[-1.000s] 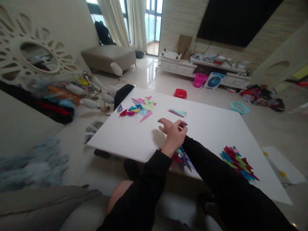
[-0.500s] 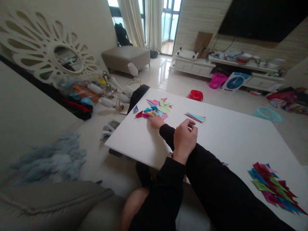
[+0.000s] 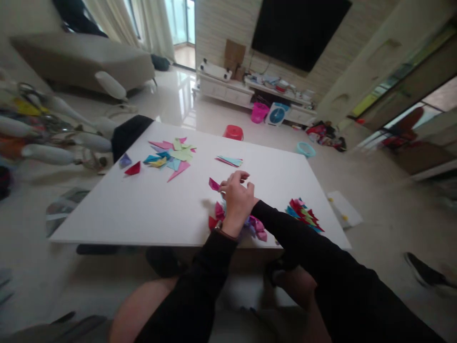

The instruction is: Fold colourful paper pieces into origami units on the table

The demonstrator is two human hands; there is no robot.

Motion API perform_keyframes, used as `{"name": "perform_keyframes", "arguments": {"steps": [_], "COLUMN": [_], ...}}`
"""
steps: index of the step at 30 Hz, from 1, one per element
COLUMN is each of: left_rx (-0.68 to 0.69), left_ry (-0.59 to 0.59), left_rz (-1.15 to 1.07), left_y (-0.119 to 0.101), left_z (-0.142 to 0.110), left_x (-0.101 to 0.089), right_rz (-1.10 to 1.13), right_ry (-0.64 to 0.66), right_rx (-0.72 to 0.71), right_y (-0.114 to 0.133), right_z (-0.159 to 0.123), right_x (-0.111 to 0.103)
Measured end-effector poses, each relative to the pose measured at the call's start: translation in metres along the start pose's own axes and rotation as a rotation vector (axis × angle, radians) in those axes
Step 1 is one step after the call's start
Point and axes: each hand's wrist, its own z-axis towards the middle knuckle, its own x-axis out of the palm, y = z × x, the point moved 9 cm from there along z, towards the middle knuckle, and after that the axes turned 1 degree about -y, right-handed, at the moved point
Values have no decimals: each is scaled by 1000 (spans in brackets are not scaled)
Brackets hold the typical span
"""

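My right hand (image 3: 223, 186) is mostly hidden behind my left; its fingertips pinch a magenta folded paper piece (image 3: 213, 184) that points left. In front of it, my left hand (image 3: 237, 200), with a watch at the wrist, has curled fingers and a thumb standing apart, with nothing visible between them. Under both hands lies a heap of pink, purple and red folded paper pieces (image 3: 260, 228), partly covered. To the left are a spread pile of coloured folded papers (image 3: 181, 153), a red folded piece (image 3: 133, 168) and a purple one (image 3: 125, 161).
A stack of thin paper strips (image 3: 229, 161) lies beyond my hands on the white table (image 3: 150, 214). Another bundle of folded papers (image 3: 304, 214) is near the right edge. On the floor past the table stand a red stool (image 3: 233, 132) and a pink bin (image 3: 260, 112).
My right hand has come back from the left pile, bringing the magenta piece over the near heap. My left hand now overlaps it. The view has swung right.
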Motion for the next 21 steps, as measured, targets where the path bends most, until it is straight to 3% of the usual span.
{"name": "perform_keyframes", "arguments": {"steps": [4,6,9,12,15,21], "left_rx": [-3,-146,-454,-567,-589,-514], "left_ry": [151,293,482,612,691,695], "left_rz": [25,-20,-154,-281,-383,-416], "left_y": [14,38,74,82,77,76], "left_z": [-34,-56,-91,-110,-116,-108], "left_x": [28,47,75,97,111,120], "right_rz": [-8,36,61,34,5,60], "right_ry": [-127,-220,-297,-296,-261,-299], "right_rx": [158,222,249,220,191,188], "right_y": [-22,-24,-15,-3,2,-6], "right_z": [-131,-187,-242,-257,-249,-236], "right_x": [-75,-96,-102,-97,-97,-102]}}
